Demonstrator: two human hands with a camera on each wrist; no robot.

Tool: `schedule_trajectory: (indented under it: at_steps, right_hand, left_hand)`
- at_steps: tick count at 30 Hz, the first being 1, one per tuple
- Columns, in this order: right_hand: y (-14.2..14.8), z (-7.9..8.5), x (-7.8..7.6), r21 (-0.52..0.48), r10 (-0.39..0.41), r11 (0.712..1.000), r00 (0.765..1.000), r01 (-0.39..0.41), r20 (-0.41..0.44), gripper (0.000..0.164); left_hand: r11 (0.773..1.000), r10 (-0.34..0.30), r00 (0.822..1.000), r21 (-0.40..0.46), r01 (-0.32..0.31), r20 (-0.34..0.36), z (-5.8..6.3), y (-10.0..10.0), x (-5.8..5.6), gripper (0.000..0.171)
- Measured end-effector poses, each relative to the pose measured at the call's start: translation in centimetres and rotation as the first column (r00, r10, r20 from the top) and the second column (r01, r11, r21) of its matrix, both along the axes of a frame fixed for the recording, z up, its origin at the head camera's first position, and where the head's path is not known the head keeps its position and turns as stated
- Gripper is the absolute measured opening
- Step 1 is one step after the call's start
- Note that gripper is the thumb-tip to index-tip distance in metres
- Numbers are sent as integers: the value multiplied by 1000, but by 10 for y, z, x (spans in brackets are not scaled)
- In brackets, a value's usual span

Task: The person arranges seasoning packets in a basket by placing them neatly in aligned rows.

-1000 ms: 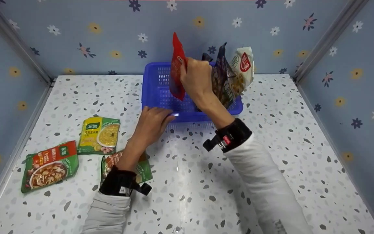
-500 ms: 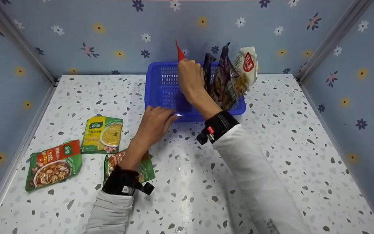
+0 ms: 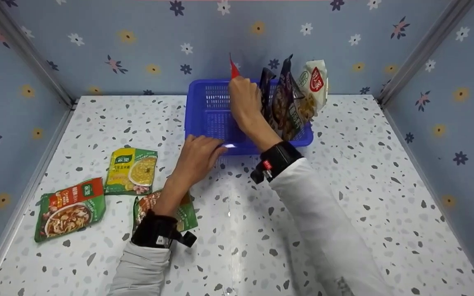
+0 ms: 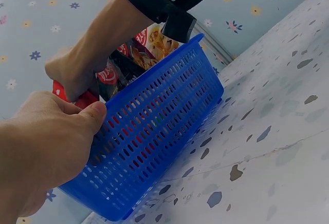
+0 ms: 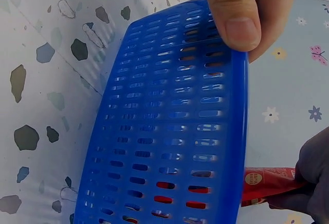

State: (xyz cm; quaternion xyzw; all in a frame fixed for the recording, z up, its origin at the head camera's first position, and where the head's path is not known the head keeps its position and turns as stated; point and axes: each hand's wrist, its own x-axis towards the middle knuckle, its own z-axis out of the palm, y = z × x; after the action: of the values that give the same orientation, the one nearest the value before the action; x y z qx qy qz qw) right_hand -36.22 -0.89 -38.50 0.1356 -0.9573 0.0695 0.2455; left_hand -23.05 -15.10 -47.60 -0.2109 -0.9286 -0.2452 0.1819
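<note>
My right hand pinches a red food packet inside the blue plastic basket. Most of that packet hides behind the hand in the head view; the right wrist view shows part of the red packet above the rim. At the basket's near left corner my left hand grips the rim, its thumb outside, as the left hand also shows in the left wrist view. Dark packets and a white packet stand upright in the basket's right part.
Left of the basket, a yellow-green soup packet and a red-green soup packet lie flat on the speckled table. Another green packet lies partly under the left forearm. Flowered wall panels enclose the back and sides.
My right hand has lowered the red packet further into the basket, and the packet now shows only its edge. My left hand stays on the rim.
</note>
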Motion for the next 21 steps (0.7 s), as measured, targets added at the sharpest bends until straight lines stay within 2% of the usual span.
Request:
schedule_trajectory:
  at_steps: [12, 21]
  right_hand:
    - [-6, 8, 2, -24, -67, 997, 998, 67, 23, 31]
    - [-1, 15, 4, -1, -64, 998, 997, 64, -41, 38]
  left_hand:
    - [1000, 4, 1000, 5, -4, 23, -1, 0, 0, 33]
    - [1000, 2, 1000, -3, -2, -7, -1, 2, -1, 33]
